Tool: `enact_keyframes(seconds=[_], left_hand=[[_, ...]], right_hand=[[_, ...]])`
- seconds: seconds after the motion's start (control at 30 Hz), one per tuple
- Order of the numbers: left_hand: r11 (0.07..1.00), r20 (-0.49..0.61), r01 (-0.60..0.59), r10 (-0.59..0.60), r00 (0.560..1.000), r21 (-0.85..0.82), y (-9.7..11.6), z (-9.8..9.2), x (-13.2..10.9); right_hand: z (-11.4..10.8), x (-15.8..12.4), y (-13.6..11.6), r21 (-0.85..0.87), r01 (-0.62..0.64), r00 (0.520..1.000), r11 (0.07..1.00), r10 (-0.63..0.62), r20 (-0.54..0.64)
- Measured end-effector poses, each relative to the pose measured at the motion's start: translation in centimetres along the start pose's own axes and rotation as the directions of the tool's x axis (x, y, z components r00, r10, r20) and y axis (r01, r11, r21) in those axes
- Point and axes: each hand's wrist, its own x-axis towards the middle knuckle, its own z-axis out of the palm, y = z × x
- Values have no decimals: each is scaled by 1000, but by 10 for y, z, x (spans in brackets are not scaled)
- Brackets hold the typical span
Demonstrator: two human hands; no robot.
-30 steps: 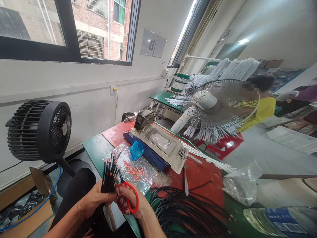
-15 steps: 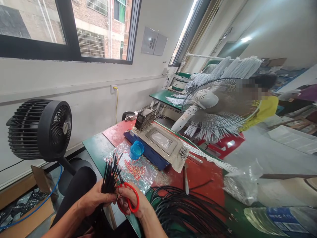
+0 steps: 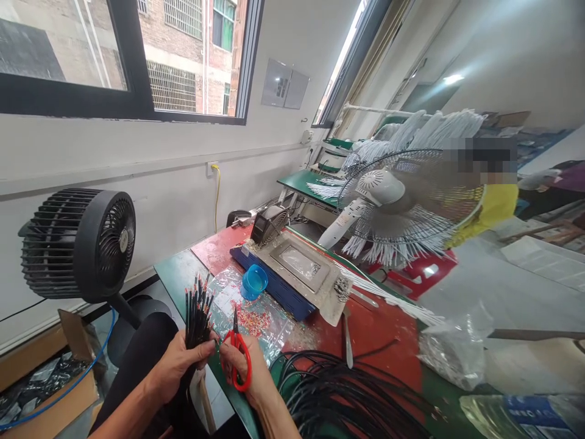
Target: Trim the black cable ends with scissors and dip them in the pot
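Note:
My left hand point(image 3: 183, 363) is closed round a bundle of thin black wires point(image 3: 196, 311) that stand upright, their stripped tips pointing up. My right hand point(image 3: 247, 372) grips red-handled scissors point(image 3: 237, 353), blades pointing up just right of the bundle. Both hands hover at the near left edge of the green and red worktable point(image 3: 183, 274). A clear plastic bag with small red pieces point(image 3: 256, 317) lies just beyond the hands.
A coil of black cables point(image 3: 347, 396) lies at the near edge. A blue machine with a metal plate point(image 3: 292, 271), a blue cup point(image 3: 256, 281), a black fan point(image 3: 86, 244) on the left, a white fan point(image 3: 402, 207) and white wire bundles stand around. A person in yellow point(image 3: 496, 204) works behind.
The wire bundle has swung from tilted right to more upright. The scissors have come away from the bundle, blades now pointing straight up. The view shifted slightly.

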Motion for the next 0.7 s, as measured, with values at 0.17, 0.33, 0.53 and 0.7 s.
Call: enact_keyframes(seconds=[0.17,0.33,0.53,0.7], left_hand=[[999,-18,-6,7,1000,45,-2,7,0],[998,-69,-18,22,997,60,-5,9,0],[998,-112,-8,16,994,65,-6,8,0],[999,-143,31,-26,989,31,-3,9,-1]], right_hand=[[0,3,5,-48,-31,995,998,26,-92],[-2,3,6,-74,-10,994,997,1,-113],[-2,3,7,-144,9,988,990,-30,-149],[-5,4,13,-249,44,987,968,-81,-140]])
